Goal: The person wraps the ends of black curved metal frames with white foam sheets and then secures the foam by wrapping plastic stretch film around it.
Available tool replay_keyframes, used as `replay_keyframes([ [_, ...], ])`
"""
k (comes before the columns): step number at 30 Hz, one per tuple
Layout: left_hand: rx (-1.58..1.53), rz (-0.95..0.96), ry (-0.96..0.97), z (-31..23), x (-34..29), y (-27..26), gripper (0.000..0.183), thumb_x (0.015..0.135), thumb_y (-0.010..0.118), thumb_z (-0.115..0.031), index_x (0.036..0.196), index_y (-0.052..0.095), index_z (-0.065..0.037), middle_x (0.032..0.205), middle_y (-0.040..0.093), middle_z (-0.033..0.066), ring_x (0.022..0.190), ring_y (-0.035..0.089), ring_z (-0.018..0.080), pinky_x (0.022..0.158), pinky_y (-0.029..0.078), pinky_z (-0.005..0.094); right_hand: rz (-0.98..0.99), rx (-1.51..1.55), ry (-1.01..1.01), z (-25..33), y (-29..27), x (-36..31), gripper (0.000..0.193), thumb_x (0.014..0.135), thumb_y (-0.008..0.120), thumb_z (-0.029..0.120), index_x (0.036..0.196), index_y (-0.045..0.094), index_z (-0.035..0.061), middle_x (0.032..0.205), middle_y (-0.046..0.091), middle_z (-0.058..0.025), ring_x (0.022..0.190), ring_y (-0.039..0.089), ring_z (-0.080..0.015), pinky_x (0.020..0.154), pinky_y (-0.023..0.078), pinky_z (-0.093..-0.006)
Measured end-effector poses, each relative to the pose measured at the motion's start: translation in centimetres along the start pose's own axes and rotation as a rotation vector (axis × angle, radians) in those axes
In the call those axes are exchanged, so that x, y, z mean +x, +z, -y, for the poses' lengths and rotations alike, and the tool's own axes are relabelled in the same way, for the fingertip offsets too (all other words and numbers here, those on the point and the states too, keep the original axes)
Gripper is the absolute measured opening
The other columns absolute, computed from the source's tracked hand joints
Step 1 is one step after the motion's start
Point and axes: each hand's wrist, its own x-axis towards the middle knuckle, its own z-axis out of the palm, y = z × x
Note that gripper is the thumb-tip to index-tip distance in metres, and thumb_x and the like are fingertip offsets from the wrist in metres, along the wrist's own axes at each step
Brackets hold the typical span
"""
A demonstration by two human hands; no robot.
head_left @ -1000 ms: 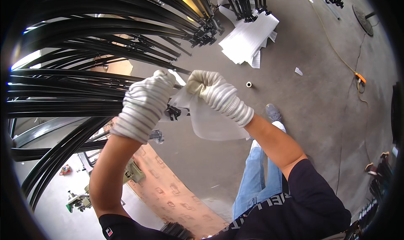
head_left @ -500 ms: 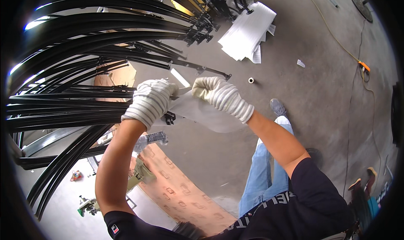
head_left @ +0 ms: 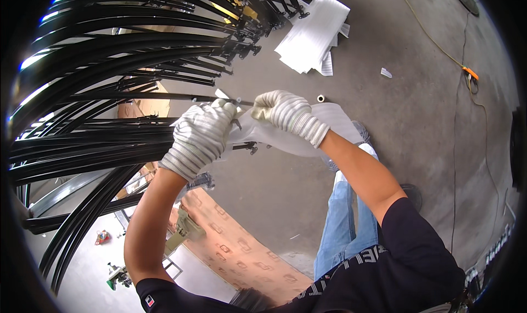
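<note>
My left hand [head_left: 202, 140], in a grey-striped white knit glove, is closed on the left end of a translucent white sheet of thin foam or film [head_left: 296, 140]. A small dark tip [head_left: 237, 124] pokes out beside its fingers; what it belongs to is hidden. My right hand [head_left: 290, 115], gloved alike, pinches the sheet's upper edge a short way to the right. From there the sheet hangs below and behind my right wrist, its far end over my shoe. Just left of my left hand lie bundled long black bars [head_left: 99, 143], their ends partly covered by the glove.
More black bars [head_left: 126, 44] with brackets at their ends fill the upper left. White sheets [head_left: 315, 35] lie stacked on the floor beyond my hands, near a small roll [head_left: 321, 98]. Printed brown cardboard [head_left: 236, 247] lies below. A cable with an orange connector [head_left: 470, 73] runs at right.
The sheet has swung out to the right and now spreads behind my right wrist. My hands stay close together, both still gripping. The view has shifted slightly.
</note>
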Motion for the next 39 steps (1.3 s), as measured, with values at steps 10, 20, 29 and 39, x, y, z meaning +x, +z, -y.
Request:
replay_keyframes([
  [10, 0.215, 0.048, 0.179, -0.5, 0.2, -1.9, 0.003, 0.066, 0.058, -0.013, 0.068, 0.060, -0.012, 0.117, 0.053, 0.0082, 0.118, 0.040, 0.0296, 0.107, 0.004, 0.0470, 0.154, 0.311, -0.167, -0.9, 0.9, 5.9, 0.014, 0.075, 0.066, 0.022, 0.073, 0.062, 0.0092, 0.064, 0.058, 0.0024, 0.063, 0.050, -0.0080, 0.063, 0.042, -0.0256],
  [20, 0.295, 0.206, 0.019, 1.1, 0.6, -3.9, 0.025, 0.074, 0.059, -0.024, 0.094, 0.059, -0.008, 0.083, 0.062, 0.0076, 0.087, 0.059, 0.0215, 0.082, 0.041, 0.0359, 0.313, 0.764, -0.378, -1.8, 1.6, 5.2, 0.011, 0.075, 0.067, 0.016, 0.073, 0.060, 0.0067, 0.065, 0.056, 0.0042, 0.061, 0.048, -0.0050, 0.057, 0.040, -0.0216],
  [29, 0.161, 0.221, 0.060, 2.1, 0.2, -1.7, 0.015, 0.076, 0.049, -0.014, 0.084, 0.060, -0.008, 0.072, 0.058, 0.0091, 0.066, 0.057, 0.0254, 0.062, 0.045, 0.0377, 0.400, 0.942, -0.432, -4.6, 2.7, 3.8, 0.018, 0.077, 0.067, 0.019, 0.076, 0.058, 0.0027, 0.069, 0.057, 0.0020, 0.064, 0.049, -0.0047, 0.059, 0.041, -0.0194],
  [39, -0.007, 0.381, -0.037, 2.4, 2.1, -2.2, 0.019, 0.073, 0.056, -0.011, 0.091, 0.058, -0.006, 0.082, 0.059, 0.0118, 0.079, 0.058, 0.0275, 0.070, 0.045, 0.0378, 0.464, 1.072, -0.318, -5.7, 4.2, 2.0, 0.018, 0.072, 0.068, 0.017, 0.075, 0.058, 0.0029, 0.067, 0.054, 0.0044, 0.065, 0.046, -0.0045, 0.064, 0.039, -0.0197],
])
